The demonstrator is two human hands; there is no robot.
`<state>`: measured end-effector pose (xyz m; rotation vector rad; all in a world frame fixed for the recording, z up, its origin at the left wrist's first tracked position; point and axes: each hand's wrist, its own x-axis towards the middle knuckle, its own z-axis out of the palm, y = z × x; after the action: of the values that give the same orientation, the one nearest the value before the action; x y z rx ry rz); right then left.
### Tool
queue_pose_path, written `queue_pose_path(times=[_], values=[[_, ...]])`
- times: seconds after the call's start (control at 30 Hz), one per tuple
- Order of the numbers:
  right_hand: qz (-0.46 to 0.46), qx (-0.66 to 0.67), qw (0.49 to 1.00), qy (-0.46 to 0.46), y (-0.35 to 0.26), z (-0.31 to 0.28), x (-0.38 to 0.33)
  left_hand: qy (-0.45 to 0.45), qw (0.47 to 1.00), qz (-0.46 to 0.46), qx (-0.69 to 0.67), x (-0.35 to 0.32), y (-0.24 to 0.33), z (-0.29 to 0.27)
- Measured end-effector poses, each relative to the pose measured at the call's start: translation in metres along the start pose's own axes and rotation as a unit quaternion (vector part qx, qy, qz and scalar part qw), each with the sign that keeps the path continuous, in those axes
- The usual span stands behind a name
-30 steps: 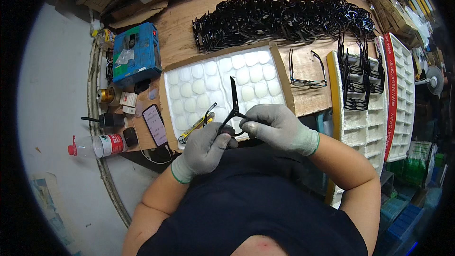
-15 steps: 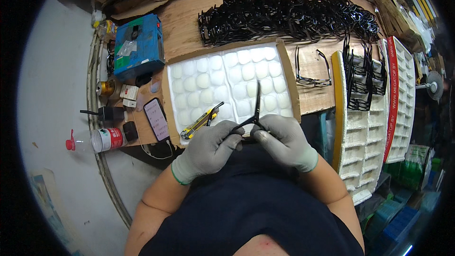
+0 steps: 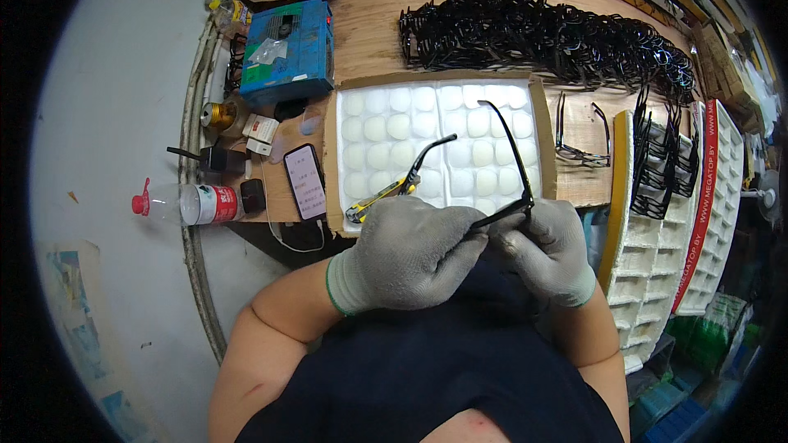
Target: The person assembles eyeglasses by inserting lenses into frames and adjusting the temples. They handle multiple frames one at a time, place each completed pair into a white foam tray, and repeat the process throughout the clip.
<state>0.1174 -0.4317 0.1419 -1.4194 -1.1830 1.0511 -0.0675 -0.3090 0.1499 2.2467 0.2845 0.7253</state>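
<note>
Both my hands wear grey gloves and pinch a black eyeglass frame (image 3: 506, 212) in front of my chest. My left hand (image 3: 419, 250) grips the frame's front near one side, and my right hand (image 3: 546, 248) holds it by the other. The two temples stick out away from me, one on each side. Much of the front is hidden by my fingers. Just beyond is a cardboard box (image 3: 331, 164) with white padding, holding rows of pale round lenses (image 3: 402, 152). A yellow utility knife (image 3: 379, 200) lies at the box's near left edge, partly behind my left hand.
A pile of black eyeglass frames (image 3: 542, 37) lies at the back. One frame (image 3: 584, 152) sits right of the box. More frames (image 3: 661, 164) rest on a white compartment tray (image 3: 648, 258). A phone (image 3: 304, 183), plastic bottle (image 3: 209, 203) and blue machine (image 3: 287, 53) stand left.
The eyeglass frame has turned in my hands, so both temples now show spread apart. The view has shifted, moving the table's things to the right. Both hands keep their grip.
</note>
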Motion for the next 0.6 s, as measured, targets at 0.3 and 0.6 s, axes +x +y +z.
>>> queue_pose_path(times=[0.3,0.6], values=[[-0.103,-0.058,0.993,-0.004,0.001,0.004,0.031,0.036,0.997,-0.005,0.075,0.005,-0.008,-0.011],[-0.145,-0.282,0.947,0.057,-0.006,-0.009,-0.014,-0.210,0.968,-0.129,0.055,-0.024,-0.012,-0.010]])
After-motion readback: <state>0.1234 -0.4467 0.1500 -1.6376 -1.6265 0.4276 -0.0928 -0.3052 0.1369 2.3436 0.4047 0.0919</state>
